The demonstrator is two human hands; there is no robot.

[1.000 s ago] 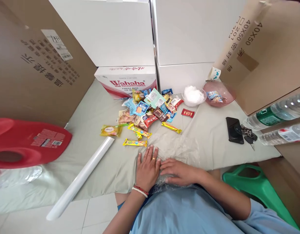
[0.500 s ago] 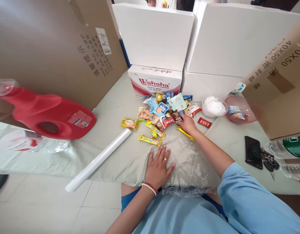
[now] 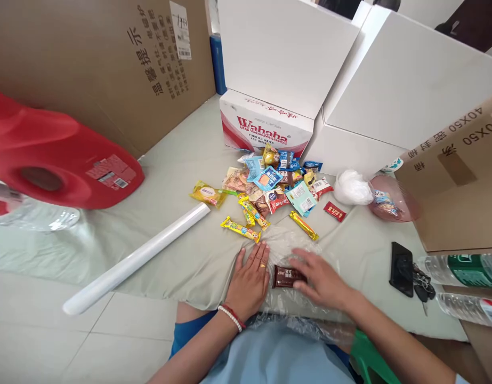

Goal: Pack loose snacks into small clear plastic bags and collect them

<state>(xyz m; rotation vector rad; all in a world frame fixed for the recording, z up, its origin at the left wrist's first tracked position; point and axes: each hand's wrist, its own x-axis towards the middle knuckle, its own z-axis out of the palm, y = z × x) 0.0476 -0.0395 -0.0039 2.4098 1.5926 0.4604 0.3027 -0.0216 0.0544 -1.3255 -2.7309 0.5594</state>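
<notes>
My left hand (image 3: 249, 277) lies flat, fingers stretched, on the left edge of a clear plastic sheet (image 3: 281, 248). On that sheet rests a dark brown snack packet (image 3: 284, 277). My right hand (image 3: 320, 280), slightly blurred, is at the packet's right end with its fingers apart; whether a fingertip touches it I cannot tell. Beyond the hands lies a pile of wrapped snacks (image 3: 267, 178). Near its front are a yellow snack stick (image 3: 241, 230), a gold-wrapped bar (image 3: 304, 225), a small red packet (image 3: 334, 211) and a yellow packet (image 3: 208, 193).
A white roll (image 3: 137, 258) overhangs the table's front edge. To the left are a red jug (image 3: 70, 154) and a cardboard box (image 3: 102, 69). Behind the snacks stands a Wahaha box (image 3: 265, 125). A bowl with white plastic (image 3: 353, 188), a pink bowl (image 3: 405, 200), a phone (image 3: 401, 269) and bottles (image 3: 467, 269) occupy the right.
My right hand has come back from the pile toward me, and the brown packet now lies on the plastic sheet with the fingers spread. My left hand stays flat. The view has shifted and tilted.
</notes>
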